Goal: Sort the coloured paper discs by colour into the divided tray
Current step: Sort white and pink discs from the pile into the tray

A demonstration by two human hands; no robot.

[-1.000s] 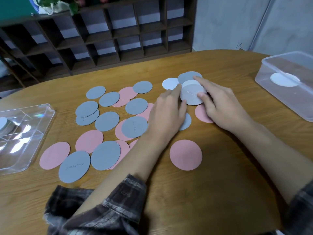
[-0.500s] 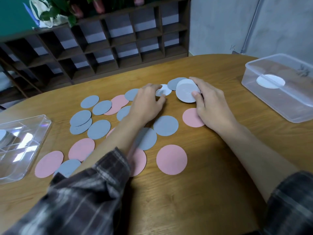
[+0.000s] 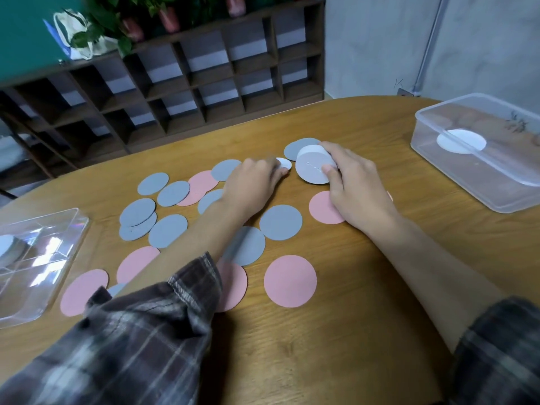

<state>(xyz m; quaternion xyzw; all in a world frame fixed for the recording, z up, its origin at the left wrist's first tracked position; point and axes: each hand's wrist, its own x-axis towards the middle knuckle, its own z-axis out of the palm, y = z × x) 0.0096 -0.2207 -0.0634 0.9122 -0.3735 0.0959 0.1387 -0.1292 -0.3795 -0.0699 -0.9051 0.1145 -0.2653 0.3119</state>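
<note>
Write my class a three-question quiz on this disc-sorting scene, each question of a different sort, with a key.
1. True or false: the right hand grips a stack of white discs.
2. Where does the divided tray stand? A) at the left edge of the table; B) at its right edge; C) on the shelf.
3. What colour is the disc lying inside the clear box?

Key: 1 true; 2 A; 3 white.
</note>
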